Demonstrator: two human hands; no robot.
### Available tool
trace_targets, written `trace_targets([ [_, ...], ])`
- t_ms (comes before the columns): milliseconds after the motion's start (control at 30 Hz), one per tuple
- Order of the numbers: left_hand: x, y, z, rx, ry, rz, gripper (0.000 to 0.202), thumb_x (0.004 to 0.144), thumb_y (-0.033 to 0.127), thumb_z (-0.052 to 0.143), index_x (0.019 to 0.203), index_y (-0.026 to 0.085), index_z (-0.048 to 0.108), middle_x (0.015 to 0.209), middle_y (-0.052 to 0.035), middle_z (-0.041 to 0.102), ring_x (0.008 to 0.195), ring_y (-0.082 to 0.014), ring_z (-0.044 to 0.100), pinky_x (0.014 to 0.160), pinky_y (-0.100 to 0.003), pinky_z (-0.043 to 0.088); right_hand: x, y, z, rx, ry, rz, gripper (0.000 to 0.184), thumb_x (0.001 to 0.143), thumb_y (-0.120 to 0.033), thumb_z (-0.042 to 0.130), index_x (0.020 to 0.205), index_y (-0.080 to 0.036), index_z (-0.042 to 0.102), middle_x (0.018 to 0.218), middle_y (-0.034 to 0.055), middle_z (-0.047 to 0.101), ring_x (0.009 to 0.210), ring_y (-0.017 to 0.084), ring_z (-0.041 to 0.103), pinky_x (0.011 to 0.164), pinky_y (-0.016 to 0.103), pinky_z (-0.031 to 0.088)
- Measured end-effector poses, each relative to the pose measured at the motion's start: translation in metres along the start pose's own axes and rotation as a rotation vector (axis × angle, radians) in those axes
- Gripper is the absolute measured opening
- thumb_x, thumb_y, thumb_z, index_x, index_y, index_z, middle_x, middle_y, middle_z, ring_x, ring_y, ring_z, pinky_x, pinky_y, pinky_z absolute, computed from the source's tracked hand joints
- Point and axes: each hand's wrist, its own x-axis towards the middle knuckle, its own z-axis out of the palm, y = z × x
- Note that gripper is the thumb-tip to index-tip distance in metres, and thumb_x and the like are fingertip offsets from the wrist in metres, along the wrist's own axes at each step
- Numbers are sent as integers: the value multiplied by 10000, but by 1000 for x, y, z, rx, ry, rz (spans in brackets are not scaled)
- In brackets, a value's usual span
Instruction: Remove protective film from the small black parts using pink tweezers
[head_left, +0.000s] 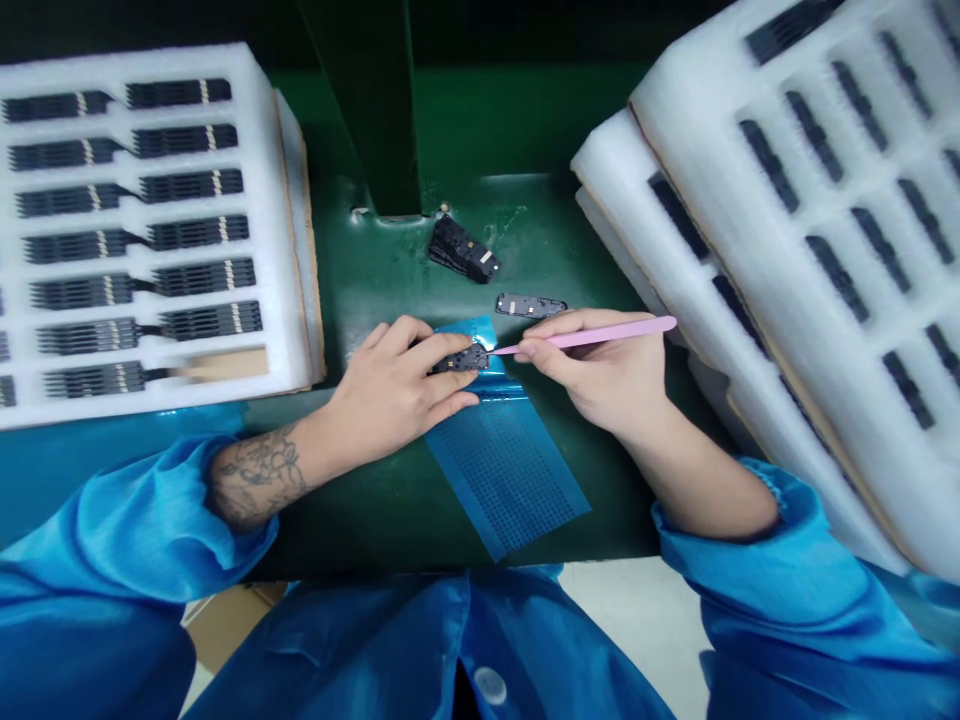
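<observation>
My left hand (409,385) holds a small black plastic part (471,357) between its fingers, over a blue film sheet (517,480). Rows of tiny dark pieces cover the lower portion of that sheet. In my right hand (611,375) is a pair of pink tweezers (600,334), gripped like a pen. The tweezers' tip meets the right end of the black part. Just above my right hand lies another black part (531,305), flat on the green table. Farther back sits a small stack of similar black parts (463,250).
At left stands a white foam tray (289,330) with rows of black parts in its slots. Stacked, tilted foam trays (675,110) fill the right side, also slotted with black parts. A green post (382,120) rises at the back of the green table (352,530).
</observation>
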Motion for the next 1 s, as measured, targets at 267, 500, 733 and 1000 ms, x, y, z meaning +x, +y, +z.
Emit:
trace_targets([
  [267, 0, 0, -1, 6, 2, 2, 305, 941, 471, 652, 1113, 245, 763, 1259, -37, 694, 999, -253, 551, 800, -397, 509, 0, 1, -1, 21, 19, -7, 78, 769, -268, 836, 808, -222, 787, 751, 27, 780, 626, 178, 702, 539, 300, 534],
  [500, -1, -1, -2, -11, -9, 18, 368, 922, 503, 666, 1139, 216, 741, 1276, -76, 671, 1018, -266, 555, 818, -426, 521, 2, 0, 0, 45, 37, 15, 110, 756, -286, 838, 788, -196, 785, 731, 38, 776, 604, 167, 685, 515, 278, 513],
  [733, 0, 0, -2, -12, -2, 17, 354, 926, 496, 665, 1130, 218, 746, 1271, -69, 675, 1011, -260, 560, 814, -419, 517, 1, -1, 3, 13, 36, -12, 102, 761, -273, 837, 800, -191, 790, 745, 37, 779, 619, 160, 686, 539, 275, 523],
  [1000, 0, 1, -2, -12, -11, 10, 351, 924, 494, 667, 1128, 221, 750, 1261, -71, 675, 1014, -261, 561, 813, -416, 511, 0, -2, 4, -12, 38, -15, 83, 759, -258, 840, 797, -203, 791, 756, 29, 780, 631, 161, 696, 561, 277, 551],
])
